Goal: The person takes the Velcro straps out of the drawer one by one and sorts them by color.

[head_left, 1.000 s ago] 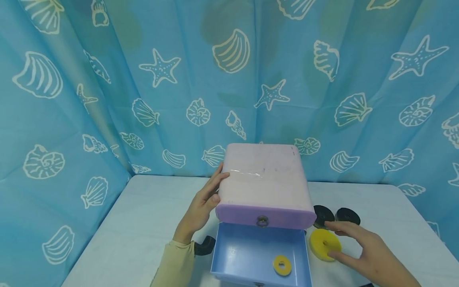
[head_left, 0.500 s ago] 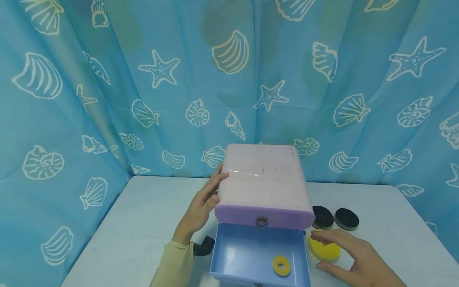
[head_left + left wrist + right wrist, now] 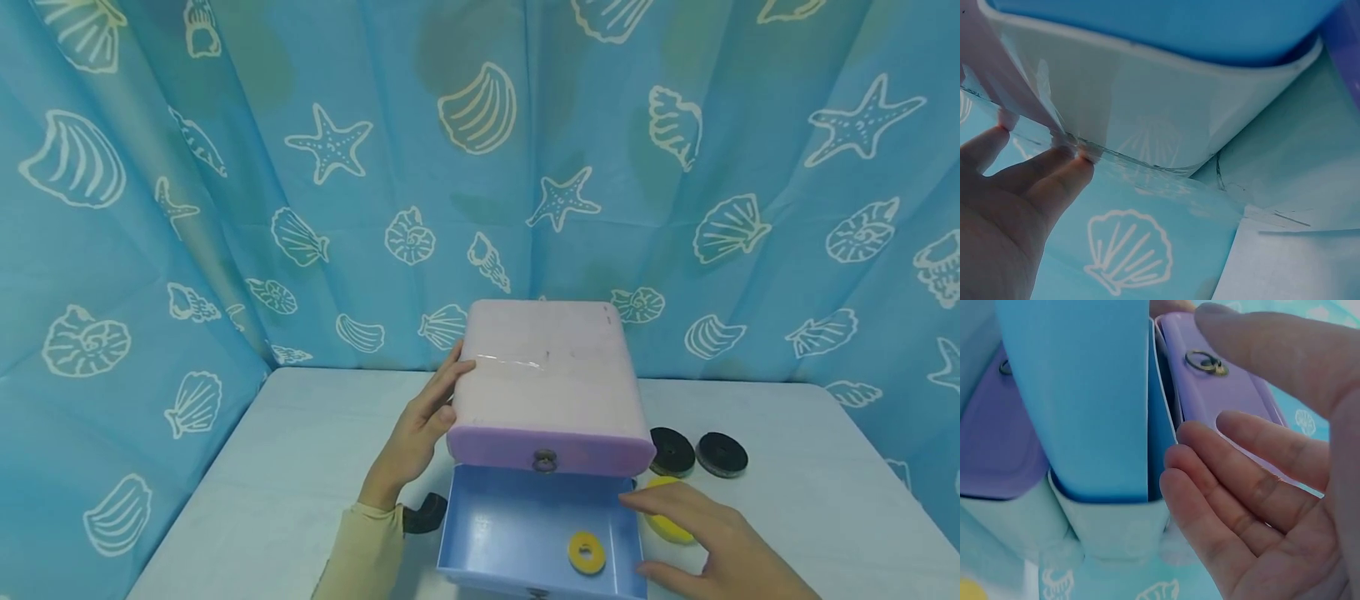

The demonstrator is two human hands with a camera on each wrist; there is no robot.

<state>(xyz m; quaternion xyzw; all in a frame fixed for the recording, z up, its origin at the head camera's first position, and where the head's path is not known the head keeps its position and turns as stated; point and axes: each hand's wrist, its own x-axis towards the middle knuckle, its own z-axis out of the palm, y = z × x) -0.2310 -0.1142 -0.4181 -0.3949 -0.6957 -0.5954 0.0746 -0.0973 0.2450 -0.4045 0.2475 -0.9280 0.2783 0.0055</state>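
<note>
A small drawer unit [image 3: 551, 375] with a pale top and a purple front stands in the middle of the table. Its lower blue drawer [image 3: 510, 517] is pulled out, and a yellow ring [image 3: 595, 566] lies inside. My left hand [image 3: 408, 446] rests against the unit's left side; in the left wrist view its extended fingertips touch the side wall [image 3: 1160, 112]. At the blue drawer's right wall, my right hand [image 3: 720, 533] has thumb and fingers spread apart, holding nothing. In the right wrist view the fingers reach close beside the drawer, near a purple front [image 3: 1229, 394] with a ring pull.
Right of the unit, a thick yellow disc [image 3: 670, 532] is partly hidden by my right hand. Two black rolls [image 3: 671, 454] sit behind it. A bent black piece [image 3: 425, 514] lies by my left wrist. A blue seashell-patterned curtain [image 3: 420, 175] hangs behind the table.
My right hand has moved left from around the yellow disc to the blue drawer's right edge. My left hand stays on the unit's side.
</note>
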